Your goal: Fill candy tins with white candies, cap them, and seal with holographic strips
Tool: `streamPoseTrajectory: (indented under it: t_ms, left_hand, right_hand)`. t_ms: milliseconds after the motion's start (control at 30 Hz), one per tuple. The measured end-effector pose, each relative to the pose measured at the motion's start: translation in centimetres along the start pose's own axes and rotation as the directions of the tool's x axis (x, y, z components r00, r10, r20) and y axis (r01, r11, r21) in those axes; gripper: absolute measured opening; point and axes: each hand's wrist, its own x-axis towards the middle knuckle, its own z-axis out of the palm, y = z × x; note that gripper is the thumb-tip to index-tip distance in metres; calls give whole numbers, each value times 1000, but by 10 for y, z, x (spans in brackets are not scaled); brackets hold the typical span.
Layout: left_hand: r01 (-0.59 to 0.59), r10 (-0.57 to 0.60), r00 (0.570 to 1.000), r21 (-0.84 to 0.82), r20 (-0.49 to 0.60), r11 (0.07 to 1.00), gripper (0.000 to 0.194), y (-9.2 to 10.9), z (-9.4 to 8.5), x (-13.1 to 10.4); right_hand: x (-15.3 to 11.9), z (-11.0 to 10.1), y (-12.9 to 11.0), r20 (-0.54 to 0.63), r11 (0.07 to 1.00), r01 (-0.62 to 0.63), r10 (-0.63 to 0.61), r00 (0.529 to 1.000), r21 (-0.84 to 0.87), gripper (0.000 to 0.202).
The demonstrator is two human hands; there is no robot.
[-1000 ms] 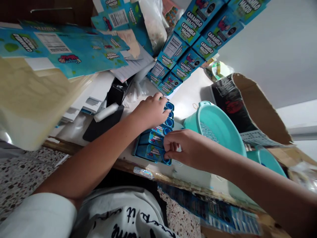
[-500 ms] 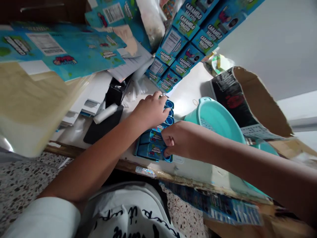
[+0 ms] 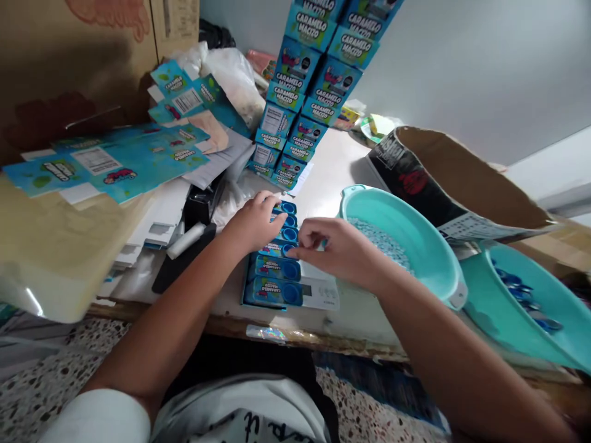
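A row of several small blue cartons (image 3: 274, 290) printed "Caramelo Macizo" stands in a shallow blue tray on the table, each with a round dark-blue spot at its right end. Over the far cartons lies my left hand (image 3: 253, 221), thumb and fingers apart, touching their left side. My right hand (image 3: 335, 249) is at the row's right side, its fingers curled in and the thumb tip at the round end of a middle carton. Whatever those curled fingers may hold is hidden. A pale flat device with a small dark display (image 3: 321, 292) sits right of the near cartons.
Tall stacks of blue candy boxes (image 3: 300, 129) rise behind. At right are a turquoise basin (image 3: 415, 224) holding small pale-blue pieces, another turquoise basin (image 3: 549, 277) with blue wrapped pieces, and an open cardboard box (image 3: 410, 178). Flattened cartons (image 3: 138, 160) lie left.
The view has swung, showing more of the basins. My right hand has moved from the nearest cartons to a middle one, uncovering the near ends. My left hand stays over the far cartons.
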Motion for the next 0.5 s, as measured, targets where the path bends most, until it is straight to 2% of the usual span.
streamPoseTrajectory:
  t_ms: [67,167,233,367,500]
  left_hand:
    - [2,-2,1000,-7,8,1000,36,-1,0,0]
    - [7,-6,1000,-8,27,1000,39,-1,0,0]
    - [2,-2,1000,-5,29,1000,39,-1,0,0]
    - [24,-24,1000,-7,19,1000,36,2,0,-1]
    - [67,-67,997,-4,49,998,38,8,-3,-1]
  right_hand:
    - [7,-8,4,-69,998,56,-55,996,18,25]
    - [16,-9,14,2,989,139,-139,990,50,23]
    - [23,-2,26,9,983,165,-166,986,79,20]
    - [33,18,52,-88,946,194,-176,980,260,23]
    - [33,26,65,-28,890,198,-205,978,411,27]
